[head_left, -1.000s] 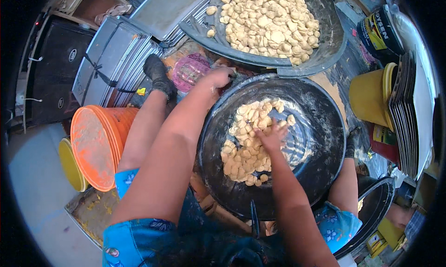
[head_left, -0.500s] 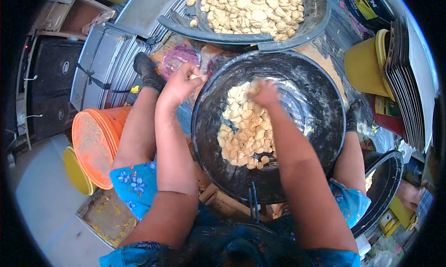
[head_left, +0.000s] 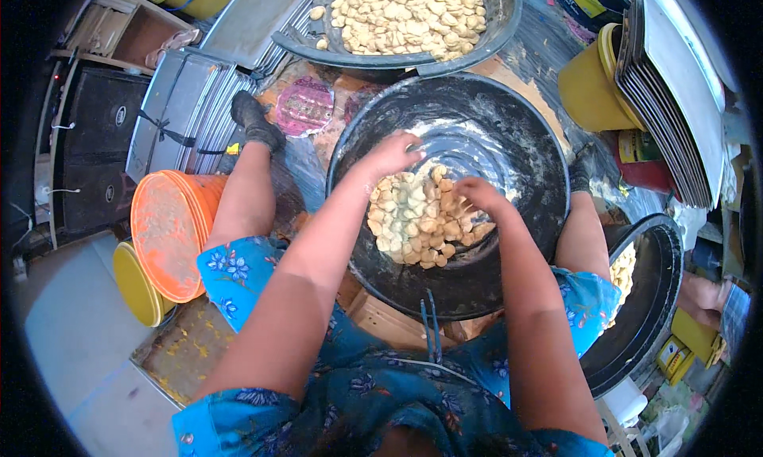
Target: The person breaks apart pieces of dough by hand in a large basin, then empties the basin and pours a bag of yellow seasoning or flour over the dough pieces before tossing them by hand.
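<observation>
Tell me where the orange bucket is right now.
In the head view, the orange bucket is at left, just outside the person's left leg, with a yellow container at its lower left and the strapped trays above it.

Pieces (head_left: 409,222) are pale yellow, tan where shaded. Basin (head_left: 532,234) is black, streaked and smeared white. Upper tub (head_left: 389,60) is dark grey. Clothes (head_left: 373,385) show bright blue with a flower print, darker blue blooms, touches of red. Sock (head_left: 256,121): charcoal. Left bucket (head_left: 165,234): orange, smeared chalky pale. Right bucket (head_left: 586,90): mustard yellow. Trays (head_left: 205,103): silver-grey; strap (head_left: 163,129): black. Disc (head_left: 304,106): pink, mottled darker.
</observation>
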The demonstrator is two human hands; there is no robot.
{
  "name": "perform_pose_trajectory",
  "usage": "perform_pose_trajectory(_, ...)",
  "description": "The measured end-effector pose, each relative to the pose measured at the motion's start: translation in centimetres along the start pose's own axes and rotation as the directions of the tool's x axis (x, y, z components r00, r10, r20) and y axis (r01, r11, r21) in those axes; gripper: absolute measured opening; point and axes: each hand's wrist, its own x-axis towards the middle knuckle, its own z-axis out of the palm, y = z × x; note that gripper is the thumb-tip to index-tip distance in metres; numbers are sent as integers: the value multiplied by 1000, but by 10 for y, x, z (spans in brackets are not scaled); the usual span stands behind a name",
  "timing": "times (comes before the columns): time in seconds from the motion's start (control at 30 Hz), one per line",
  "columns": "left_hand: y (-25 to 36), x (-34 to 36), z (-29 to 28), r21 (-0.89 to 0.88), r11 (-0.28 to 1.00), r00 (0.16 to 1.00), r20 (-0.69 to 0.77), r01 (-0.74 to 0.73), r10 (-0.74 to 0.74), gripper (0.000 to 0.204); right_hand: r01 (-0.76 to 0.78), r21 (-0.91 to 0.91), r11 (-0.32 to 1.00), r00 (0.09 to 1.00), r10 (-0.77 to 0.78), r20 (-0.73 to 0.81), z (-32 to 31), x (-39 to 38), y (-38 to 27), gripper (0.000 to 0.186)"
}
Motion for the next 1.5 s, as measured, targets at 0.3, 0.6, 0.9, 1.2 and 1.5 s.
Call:
perform_pose_trajectory(0.3,-50,-31,90,-41,853,853,-36,520,-521,77,-233,-381,895,915,69,-398,129,-7,-11,84)
perform_pose_trajectory(0.6,-25,-92,143,316,930,852,418,190,-316,73,-76,124,989,788,136,-600,52,-17,73,48)
perform_pose_trajectory(0.9,-39,-109,96,140,890,896,-173,433,-409,66,-5,-15,1000,999,5,39,138,-59,11,82)
perform_pose_trajectory(1.2,0,-111,94,206,839,832,145,504,-536,84,-195,47,980,976,199,-87,138,-19,106,84)
perform_pose_trajectory(1.5,-85,-105,123,-262,816,638,753,515,-161,86,-319,404,857,943,247,222,130,-54,69,95)
